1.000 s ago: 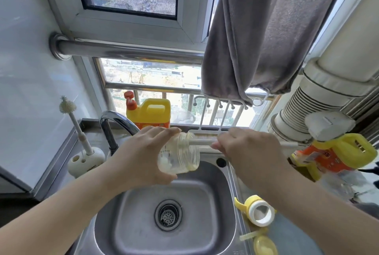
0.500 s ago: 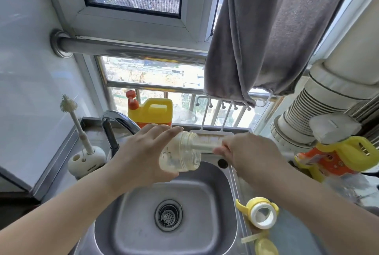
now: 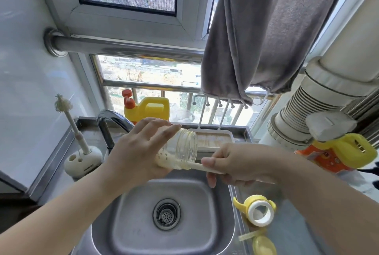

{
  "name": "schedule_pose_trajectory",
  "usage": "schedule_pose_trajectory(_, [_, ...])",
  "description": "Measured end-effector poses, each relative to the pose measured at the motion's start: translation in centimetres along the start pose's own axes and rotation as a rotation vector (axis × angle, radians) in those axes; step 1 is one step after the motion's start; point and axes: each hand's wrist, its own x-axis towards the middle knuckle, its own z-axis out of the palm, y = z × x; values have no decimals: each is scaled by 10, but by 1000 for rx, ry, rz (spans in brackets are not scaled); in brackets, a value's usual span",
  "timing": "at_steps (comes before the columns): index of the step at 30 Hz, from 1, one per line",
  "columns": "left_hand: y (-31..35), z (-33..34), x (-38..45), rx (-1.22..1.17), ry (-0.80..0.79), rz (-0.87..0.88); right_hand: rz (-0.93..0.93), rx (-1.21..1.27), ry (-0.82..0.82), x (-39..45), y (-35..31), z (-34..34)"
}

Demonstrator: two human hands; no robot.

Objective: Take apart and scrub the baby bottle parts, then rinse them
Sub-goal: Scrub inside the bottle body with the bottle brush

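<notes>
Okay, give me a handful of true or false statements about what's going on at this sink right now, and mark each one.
1. The left hand holds the clear bottle on its side above the sink. True.
2. The right hand grips a brush handle that enters the bottle's mouth. True.
3. Water is running from the faucet. False: no stream is visible.
4. The yellow handled collar is screwed onto the bottle. False: it lies on the counter right of the sink.
5. A small brush stands upright in a white holder left of the faucet. True.
</notes>
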Motion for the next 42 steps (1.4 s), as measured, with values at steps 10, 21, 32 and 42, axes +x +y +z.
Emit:
schedule_pose_trajectory(10, [-4, -4, -3, -37, 12, -117, -201, -838, 877, -11, 18, -1])
schedule_pose_trajectory(21, [-16, -6, -6, 51, -83, -84, -55, -282, 434, -4, 25, 4])
schedule_pose_trajectory(32, [-22, -15, -11, 9, -64, -100, -72, -291, 445, 3, 26, 6])
schedule_pose_trajectory(42, [-15, -16, -7, -73, -66, -130, 18, -193, 380, -13, 12, -12])
